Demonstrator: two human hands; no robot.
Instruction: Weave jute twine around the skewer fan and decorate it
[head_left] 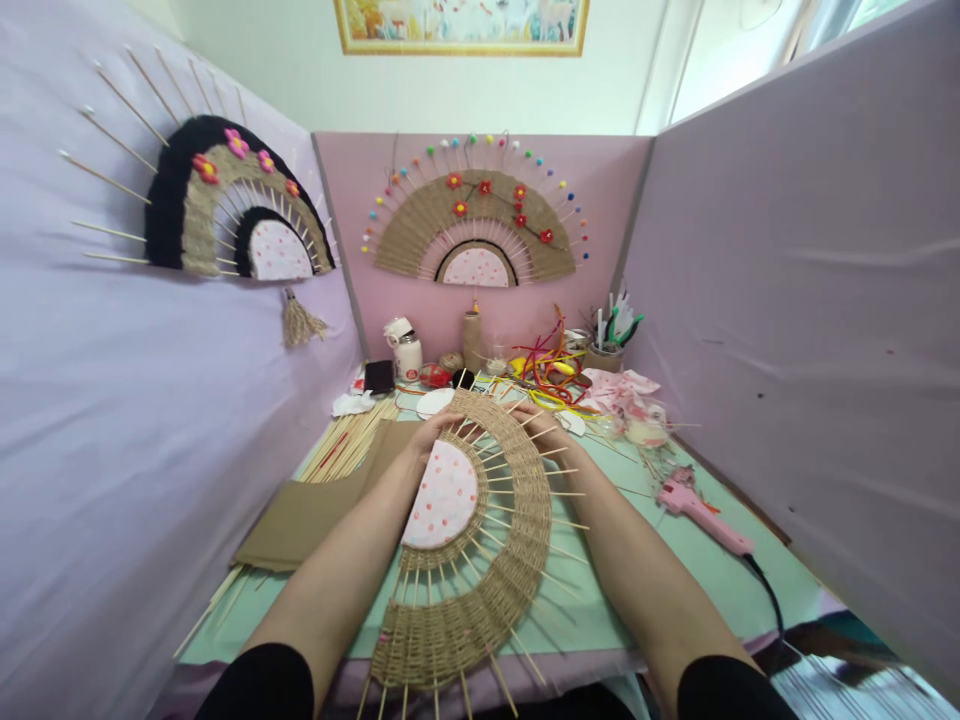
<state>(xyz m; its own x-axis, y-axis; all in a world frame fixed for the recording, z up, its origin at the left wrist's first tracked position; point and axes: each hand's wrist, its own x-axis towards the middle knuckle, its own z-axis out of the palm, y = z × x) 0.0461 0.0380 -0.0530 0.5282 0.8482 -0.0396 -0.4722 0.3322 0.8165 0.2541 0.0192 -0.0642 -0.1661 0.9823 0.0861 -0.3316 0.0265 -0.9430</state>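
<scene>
A half-round woven fan point(536, 490) of tan twine on thin bamboo sticks is in front of me, turned on its side with its spoke tips pointing right and towards me. At its centre is a half-disc of white fabric point(442, 497) with pink-red spots. My left hand point(437, 432) grips the far end of the fan beside the inner sticks, its fingers partly hidden by the weave. Around the far outer edge my right hand point(541, 428) is closed, some fingers hidden behind the woven band and sticks.
Brown cardboard point(300, 515) and loose bamboo sticks point(341, 450) lie left. A pink glue gun point(705, 515) with a black cord rests right. Behind are a white bottle point(406, 350), a twine cone point(472, 340) and coloured pipe cleaners point(551, 375). Finished fans point(540, 235) hang on the partitions.
</scene>
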